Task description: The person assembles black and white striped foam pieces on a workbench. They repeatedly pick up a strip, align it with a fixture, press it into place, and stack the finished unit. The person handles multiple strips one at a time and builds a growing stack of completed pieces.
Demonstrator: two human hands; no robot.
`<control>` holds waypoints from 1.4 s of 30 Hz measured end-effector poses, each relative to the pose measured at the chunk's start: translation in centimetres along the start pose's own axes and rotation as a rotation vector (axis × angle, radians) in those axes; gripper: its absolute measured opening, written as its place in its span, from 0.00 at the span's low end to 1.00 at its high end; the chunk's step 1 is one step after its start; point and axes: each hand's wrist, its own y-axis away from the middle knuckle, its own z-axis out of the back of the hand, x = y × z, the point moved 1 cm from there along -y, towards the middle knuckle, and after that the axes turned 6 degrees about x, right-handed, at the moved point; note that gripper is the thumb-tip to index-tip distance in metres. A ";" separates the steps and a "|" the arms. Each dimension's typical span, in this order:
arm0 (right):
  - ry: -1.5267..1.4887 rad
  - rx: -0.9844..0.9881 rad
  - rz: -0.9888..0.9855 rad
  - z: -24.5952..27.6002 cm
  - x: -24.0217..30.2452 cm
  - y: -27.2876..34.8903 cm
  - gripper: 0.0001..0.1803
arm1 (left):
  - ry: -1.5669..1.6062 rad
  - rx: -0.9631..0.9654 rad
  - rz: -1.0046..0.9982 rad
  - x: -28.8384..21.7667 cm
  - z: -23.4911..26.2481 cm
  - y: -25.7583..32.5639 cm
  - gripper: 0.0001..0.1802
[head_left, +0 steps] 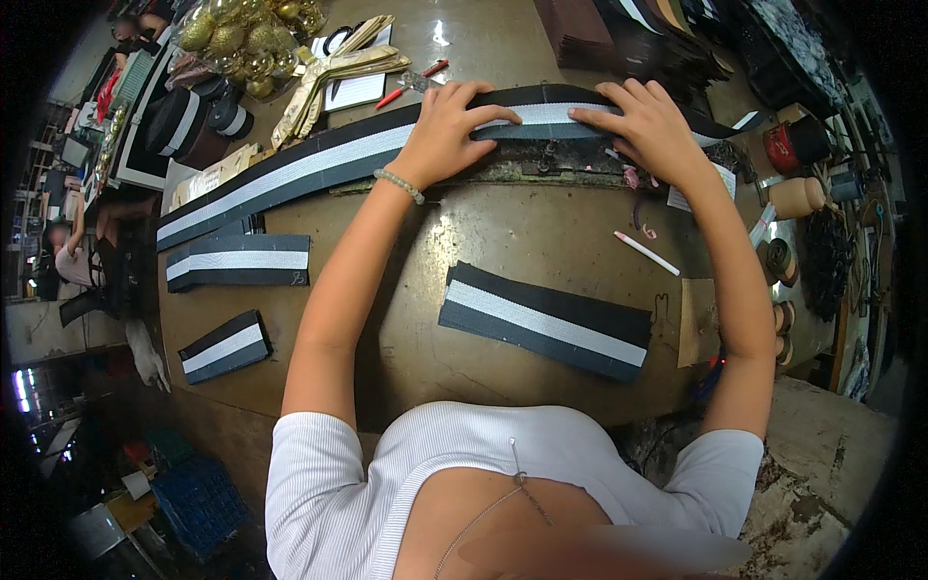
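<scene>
A long striped elastic webbing strip (319, 166), black, white and grey, stretches across the far part of the table. My left hand (449, 135) rests on it left of the middle, fingers spread. My right hand (652, 126) lies on it farther right, also with fingers apart. Both index fingers point toward each other on the white stripe, a short gap between them. Under the strip's near edge runs a dark, worn metal bar (551, 164). Cut webbing pieces lie nearer: a stack (546, 319) at centre right, another stack (239, 261) at left, and a short piece (225, 346) below that.
A white pen (646, 253) lies right of centre. Work gloves (333, 77), a red pen (390, 98) and a bag of gold baubles (242, 43) are at the far left. Webbing rolls (179, 121) stand leftward; thread spools (797, 198) line the right. Brown sheets (575, 39) are stacked at the back.
</scene>
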 end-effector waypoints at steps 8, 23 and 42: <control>0.107 0.052 0.047 -1.0 0.0 0.1 0.33 | -0.008 0.000 -0.002 0.1 -0.3 0.4 0.27; 0.193 0.045 0.045 -0.9 1.7 0.3 0.28 | -0.057 0.016 -0.020 0.3 -0.5 0.5 0.29; 0.104 0.108 0.005 0.6 0.3 -0.2 0.41 | 0.105 0.041 -0.039 0.8 0.3 0.4 0.27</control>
